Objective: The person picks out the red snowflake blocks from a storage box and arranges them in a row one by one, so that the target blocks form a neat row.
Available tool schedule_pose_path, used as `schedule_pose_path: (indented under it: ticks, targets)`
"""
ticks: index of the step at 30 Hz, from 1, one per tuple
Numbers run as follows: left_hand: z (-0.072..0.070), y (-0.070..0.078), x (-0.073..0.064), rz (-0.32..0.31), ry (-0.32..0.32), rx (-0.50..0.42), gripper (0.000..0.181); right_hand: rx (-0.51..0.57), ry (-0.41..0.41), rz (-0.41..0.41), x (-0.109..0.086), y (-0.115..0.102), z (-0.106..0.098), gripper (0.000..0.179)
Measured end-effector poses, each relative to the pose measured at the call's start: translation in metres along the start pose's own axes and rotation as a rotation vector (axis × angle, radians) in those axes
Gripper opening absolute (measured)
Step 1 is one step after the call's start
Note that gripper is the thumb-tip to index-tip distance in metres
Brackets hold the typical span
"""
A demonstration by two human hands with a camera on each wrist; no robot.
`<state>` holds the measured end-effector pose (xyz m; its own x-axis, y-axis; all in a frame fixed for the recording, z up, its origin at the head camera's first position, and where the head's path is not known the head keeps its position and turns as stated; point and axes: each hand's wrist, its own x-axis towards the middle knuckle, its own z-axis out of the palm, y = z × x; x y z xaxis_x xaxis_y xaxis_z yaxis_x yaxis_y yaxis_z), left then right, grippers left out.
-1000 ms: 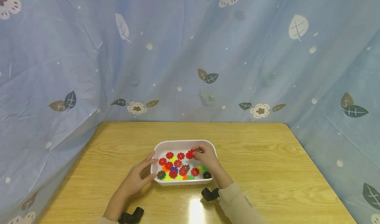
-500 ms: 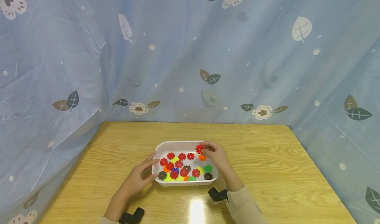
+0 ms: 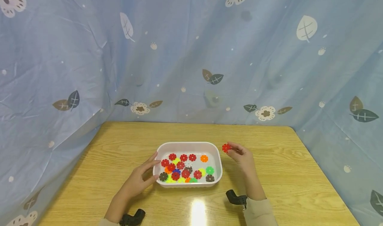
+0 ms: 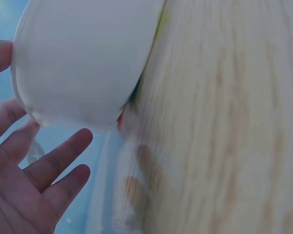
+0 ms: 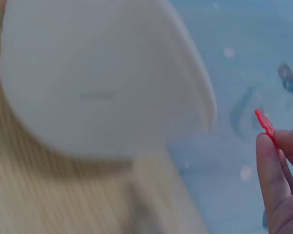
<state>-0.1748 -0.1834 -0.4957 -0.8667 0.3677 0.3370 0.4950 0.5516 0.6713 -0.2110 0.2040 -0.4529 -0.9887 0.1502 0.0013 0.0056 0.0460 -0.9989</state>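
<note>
My right hand (image 3: pixel 243 157) pinches a red notched plastic disc (image 3: pixel 226 148) between thumb and fingertips, above the table just right of the white plastic tray (image 3: pixel 219 159). The right wrist view shows this red disc (image 5: pixel 264 122) edge-on at the fingertips. At the tray's left end, my left hand (image 3: pixel 138 180) rests spread fingers on the rim. Its fingers look straight and apart beside the tray wall (image 4: pixel 83 63) in the left wrist view. Inside the tray lie several more discs, among them an orange disc (image 3: pixel 204 158), a green disc (image 3: pixel 209 170) and a black disc (image 3: pixel 210 178).
The tray stands on a wood-grain table (image 3: pixel 125 136). A blue patterned curtain (image 3: pixel 176 69) hangs behind the table and down both sides. Black devices are strapped at both wrists, such as the right wrist device (image 3: pixel 236 198).
My right hand has lifted the red disc out of the tray and carried it rightward past the rim. An orange disc it covered now shows. The left hand stays at the tray.
</note>
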Motion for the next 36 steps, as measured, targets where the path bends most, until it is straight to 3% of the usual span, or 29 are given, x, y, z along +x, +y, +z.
schedule_pose_path:
  ticks: [5,12,20,27,36]
  targets:
    - [0.000,-0.006,0.000,0.008,-0.008,-0.006,0.047,0.027,0.040,0.033,0.000,0.013,-0.017,0.042]
    - [-0.002,-0.003,0.000,0.013,-0.011,-0.019,0.047,-0.110,0.080,0.078,0.008,0.038,-0.028,0.038]
    - [-0.001,-0.004,0.000,0.019,-0.006,-0.030,0.046,-0.274,0.065,0.084,0.013,0.055,-0.032,0.035]
    - [0.000,-0.006,0.000,0.007,-0.008,-0.041,0.047,-0.478,0.038,-0.004,0.013,0.062,-0.032,0.031]
    - [-0.002,-0.003,0.001,-0.007,-0.007,-0.032,0.048,-0.612,0.063,-0.135,0.011,0.065,-0.028,0.026]
